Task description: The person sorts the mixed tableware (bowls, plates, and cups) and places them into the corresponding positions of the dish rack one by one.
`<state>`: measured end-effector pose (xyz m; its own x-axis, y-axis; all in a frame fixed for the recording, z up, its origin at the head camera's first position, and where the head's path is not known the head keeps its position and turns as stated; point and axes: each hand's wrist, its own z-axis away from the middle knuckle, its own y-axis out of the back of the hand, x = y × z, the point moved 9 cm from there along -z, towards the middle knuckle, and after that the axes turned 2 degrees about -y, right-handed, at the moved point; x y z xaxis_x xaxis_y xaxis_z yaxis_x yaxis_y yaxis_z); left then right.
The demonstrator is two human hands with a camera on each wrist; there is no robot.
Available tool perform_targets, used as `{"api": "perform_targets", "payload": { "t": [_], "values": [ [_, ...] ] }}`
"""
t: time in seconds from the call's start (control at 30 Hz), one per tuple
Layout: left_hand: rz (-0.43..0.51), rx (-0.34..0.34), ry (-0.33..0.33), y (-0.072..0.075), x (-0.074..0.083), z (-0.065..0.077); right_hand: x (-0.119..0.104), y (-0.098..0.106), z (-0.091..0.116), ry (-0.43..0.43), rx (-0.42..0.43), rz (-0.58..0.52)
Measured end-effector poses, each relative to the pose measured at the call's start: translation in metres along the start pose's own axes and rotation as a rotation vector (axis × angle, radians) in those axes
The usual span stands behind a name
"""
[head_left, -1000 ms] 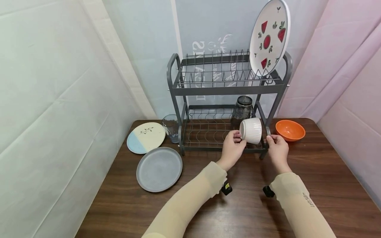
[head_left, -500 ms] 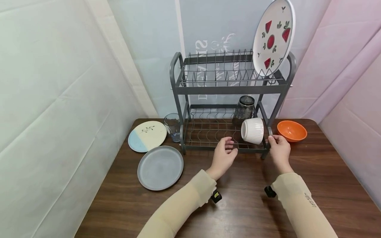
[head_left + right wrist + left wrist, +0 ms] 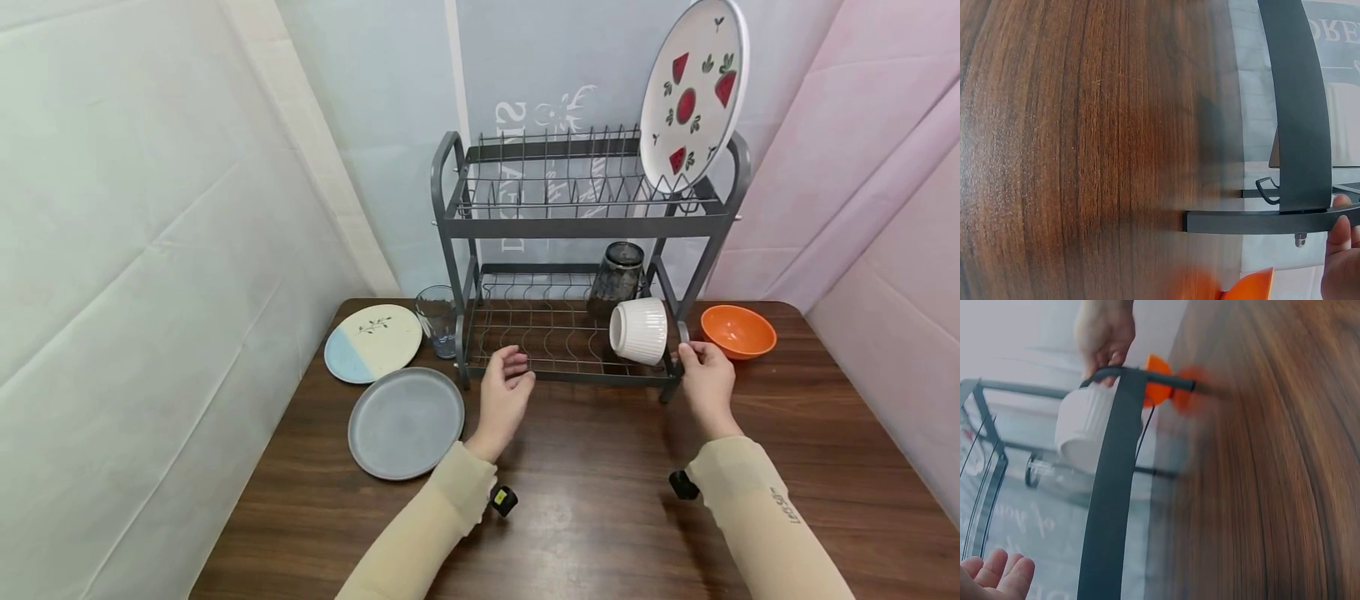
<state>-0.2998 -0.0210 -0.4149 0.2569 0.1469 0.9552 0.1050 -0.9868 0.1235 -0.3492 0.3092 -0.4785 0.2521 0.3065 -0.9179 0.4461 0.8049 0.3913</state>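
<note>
A white ribbed cup (image 3: pixel 639 331) lies tilted on its side at the right end of the lower shelf of the dark dish rack (image 3: pixel 585 227). My right hand (image 3: pixel 707 379) pinches the rack's front right leg between thumb and fingers; the right wrist view shows fingertips on both sides of that bar. In front of the lower shelf's left part hovers my left hand (image 3: pixel 504 398), fingers loosely bent with nothing between them. Behind the cup a dark glass (image 3: pixel 617 279) stands upside down. On the top shelf, a white plate with watermelon pictures (image 3: pixel 693 96) leans upright at the right.
Left of the rack lie a grey plate (image 3: pixel 406 423) and a cream and blue plate (image 3: pixel 372 343) on the wooden table (image 3: pixel 592 500). A clear glass (image 3: pixel 438 321) stands against the rack's left side. An orange bowl (image 3: pixel 738 331) sits to its right.
My left hand has let go of the white cup and moved left along the rack's front. The cup stays on the lower shelf. My right hand keeps its hold on the rack leg.
</note>
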Motion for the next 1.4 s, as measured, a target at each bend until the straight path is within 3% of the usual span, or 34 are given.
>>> {"api": "perform_targets", "payload": {
  "t": [0.23, 0.43, 0.6, 0.73, 1.4],
  "values": [
    [0.030, 0.104, 0.048, 0.038, -0.015, -0.002, 0.001, 0.000, 0.000, 0.007, 0.008, 0.006],
    [0.078, 0.254, 0.104, 0.086, -0.049, -0.005, 0.000, 0.001, -0.001, 0.017, 0.015, 0.001],
    [0.006, 0.405, 0.152, 0.132, -0.068, 0.000, -0.001, 0.002, -0.001, 0.006, 0.014, -0.008],
    [-0.059, 0.468, 0.180, 0.160, -0.076, 0.008, -0.002, 0.003, -0.001, -0.001, 0.007, -0.003],
    [-0.223, 0.611, 0.305, 0.233, -0.113, 0.055, 0.000, 0.000, -0.001, -0.003, 0.002, -0.008]
  ]
}}
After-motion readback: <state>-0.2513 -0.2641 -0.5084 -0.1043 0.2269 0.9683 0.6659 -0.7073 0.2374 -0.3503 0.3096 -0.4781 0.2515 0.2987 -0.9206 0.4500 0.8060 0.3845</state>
